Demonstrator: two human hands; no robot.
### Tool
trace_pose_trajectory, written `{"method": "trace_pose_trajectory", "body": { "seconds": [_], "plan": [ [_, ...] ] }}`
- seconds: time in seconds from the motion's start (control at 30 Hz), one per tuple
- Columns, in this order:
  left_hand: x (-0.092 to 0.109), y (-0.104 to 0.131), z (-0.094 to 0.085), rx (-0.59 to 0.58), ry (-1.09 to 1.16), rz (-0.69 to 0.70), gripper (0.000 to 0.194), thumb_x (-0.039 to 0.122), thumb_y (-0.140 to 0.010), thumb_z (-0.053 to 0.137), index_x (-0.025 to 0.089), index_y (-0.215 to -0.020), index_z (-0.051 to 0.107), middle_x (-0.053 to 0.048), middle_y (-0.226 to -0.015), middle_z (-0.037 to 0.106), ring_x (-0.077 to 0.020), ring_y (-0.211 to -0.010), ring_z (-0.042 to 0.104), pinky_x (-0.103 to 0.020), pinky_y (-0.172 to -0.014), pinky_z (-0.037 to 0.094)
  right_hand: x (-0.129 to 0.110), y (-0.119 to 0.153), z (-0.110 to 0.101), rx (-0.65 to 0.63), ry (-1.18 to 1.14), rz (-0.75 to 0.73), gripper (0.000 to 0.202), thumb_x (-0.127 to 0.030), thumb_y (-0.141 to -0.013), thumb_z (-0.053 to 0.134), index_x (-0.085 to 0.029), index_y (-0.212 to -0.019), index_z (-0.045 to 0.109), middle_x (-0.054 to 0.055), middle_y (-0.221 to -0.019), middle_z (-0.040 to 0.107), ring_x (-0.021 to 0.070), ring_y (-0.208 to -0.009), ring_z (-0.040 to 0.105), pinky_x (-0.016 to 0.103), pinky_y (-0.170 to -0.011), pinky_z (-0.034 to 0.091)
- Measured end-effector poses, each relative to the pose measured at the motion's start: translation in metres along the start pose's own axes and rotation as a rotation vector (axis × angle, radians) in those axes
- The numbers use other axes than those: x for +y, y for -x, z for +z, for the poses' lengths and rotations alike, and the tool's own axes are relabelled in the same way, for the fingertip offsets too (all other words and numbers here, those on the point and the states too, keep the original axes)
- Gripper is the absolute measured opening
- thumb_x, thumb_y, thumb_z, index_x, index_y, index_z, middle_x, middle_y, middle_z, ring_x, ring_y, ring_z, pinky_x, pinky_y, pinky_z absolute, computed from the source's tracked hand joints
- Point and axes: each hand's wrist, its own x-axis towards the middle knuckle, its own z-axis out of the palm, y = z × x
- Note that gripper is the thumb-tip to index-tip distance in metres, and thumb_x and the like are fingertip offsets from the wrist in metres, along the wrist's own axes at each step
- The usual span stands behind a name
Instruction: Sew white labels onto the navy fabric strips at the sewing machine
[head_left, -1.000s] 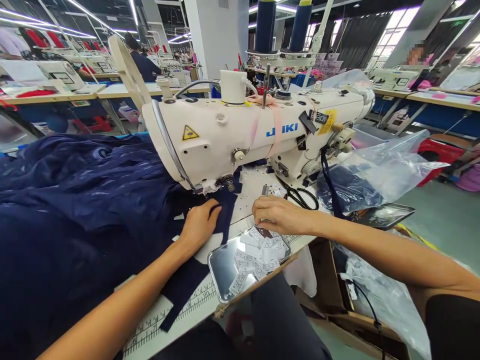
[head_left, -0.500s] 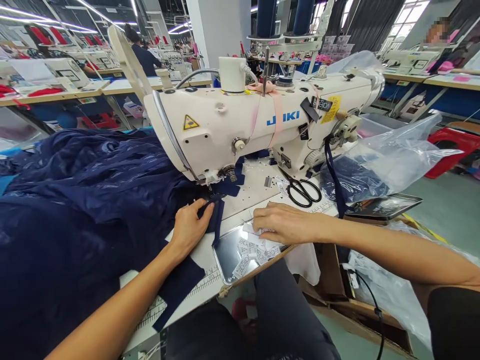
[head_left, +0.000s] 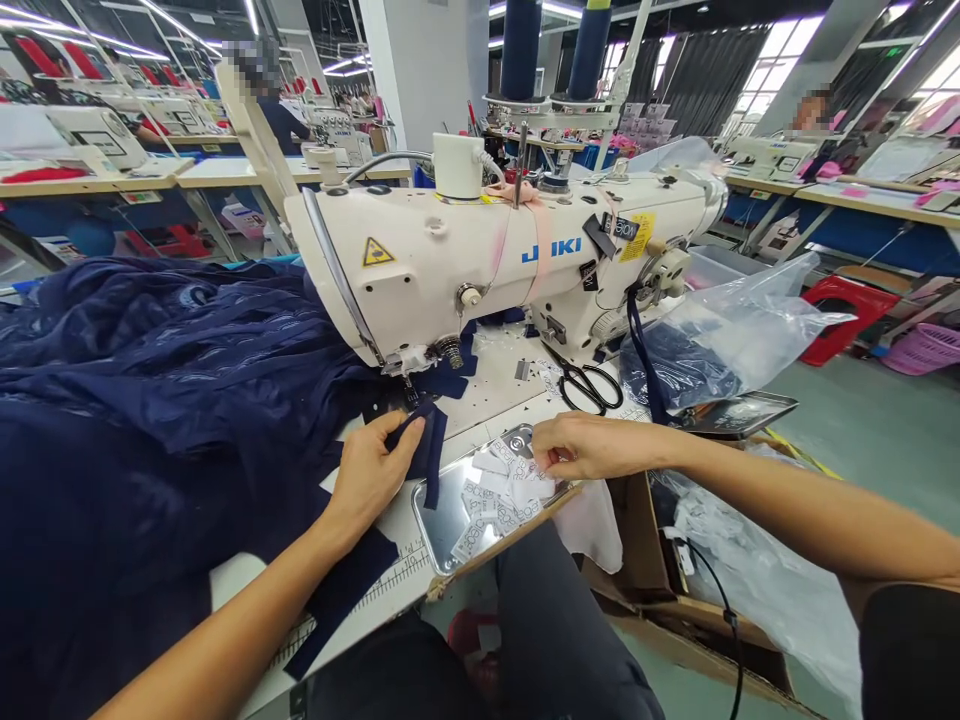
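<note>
My left hand (head_left: pixel 373 462) pinches the edge of the navy fabric (head_left: pixel 429 440) just in front of the needle area of the white sewing machine (head_left: pixel 420 260). Over the right end of a shiny metal tray (head_left: pixel 439 515), my right hand (head_left: pixel 568 447) has its fingers closed among white printed labels (head_left: pixel 487 500). Whether a label is between those fingertips is hidden. More navy fabric (head_left: pixel 187 400) is heaped left of the machine.
Black scissors (head_left: pixel 592 388) lie on the machine bed behind my right hand. A clear plastic bag (head_left: pixel 712 330) and a dark tray (head_left: pixel 742 415) are at the right. A cardboard box (head_left: pixel 637 530) stands below. People work at machines farther back.
My right hand has drawn its fingers together and shifted across the labels toward the tray's right end, uncovering more of them. My left hand stays on the fabric. The whole view has shifted slightly.
</note>
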Motion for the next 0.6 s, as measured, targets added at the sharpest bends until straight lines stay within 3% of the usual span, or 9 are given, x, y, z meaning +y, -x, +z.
{"method": "trace_pose_trajectory", "body": {
  "seconds": [0.13, 0.23, 0.43, 0.6],
  "plan": [
    [-0.004, -0.002, 0.000, -0.019, 0.063, -0.057, 0.033, 0.045, -0.073, 0.043, 0.017, -0.059, 0.055, 0.004, -0.054, 0.047, -0.0108, -0.052, 0.041, -0.021, -0.049, 0.032, -0.003, 0.001, -0.006, -0.008, 0.015, 0.014, 0.006, -0.009, -0.073, 0.057, -0.014, -0.070, 0.058, -0.001, -0.068, 0.053, 0.0076, -0.061, 0.044, 0.020, -0.058, 0.031],
    [-0.002, -0.003, 0.000, -0.016, 0.045, -0.076, 0.033, 0.045, -0.071, 0.043, 0.017, -0.057, 0.055, 0.004, -0.052, 0.047, -0.0105, -0.049, 0.040, -0.021, -0.048, 0.032, -0.006, -0.002, 0.002, -0.055, 0.109, 0.083, 0.005, -0.019, -0.072, 0.063, -0.016, -0.071, 0.059, -0.001, -0.070, 0.055, 0.0090, -0.060, 0.044, 0.022, -0.059, 0.030],
    [-0.001, -0.003, 0.000, -0.024, 0.030, -0.095, 0.034, 0.047, -0.069, 0.043, 0.018, -0.058, 0.056, 0.003, -0.052, 0.050, -0.0113, -0.049, 0.042, -0.021, -0.046, 0.032, -0.008, -0.004, 0.009, -0.063, 0.115, 0.073, 0.011, -0.010, -0.073, 0.058, -0.016, -0.064, 0.052, -0.003, -0.063, 0.051, 0.0077, -0.056, 0.041, 0.022, -0.059, 0.030],
    [-0.003, -0.004, 0.000, -0.025, 0.061, -0.101, 0.035, 0.048, -0.068, 0.045, 0.017, -0.058, 0.057, 0.003, -0.053, 0.052, -0.0116, -0.050, 0.044, -0.021, -0.046, 0.033, -0.001, 0.005, -0.012, 0.114, -0.015, 0.022, 0.007, -0.012, -0.076, 0.055, -0.014, -0.070, 0.054, 0.000, -0.074, 0.054, 0.0091, -0.065, 0.047, 0.021, -0.061, 0.033]
  ]
}}
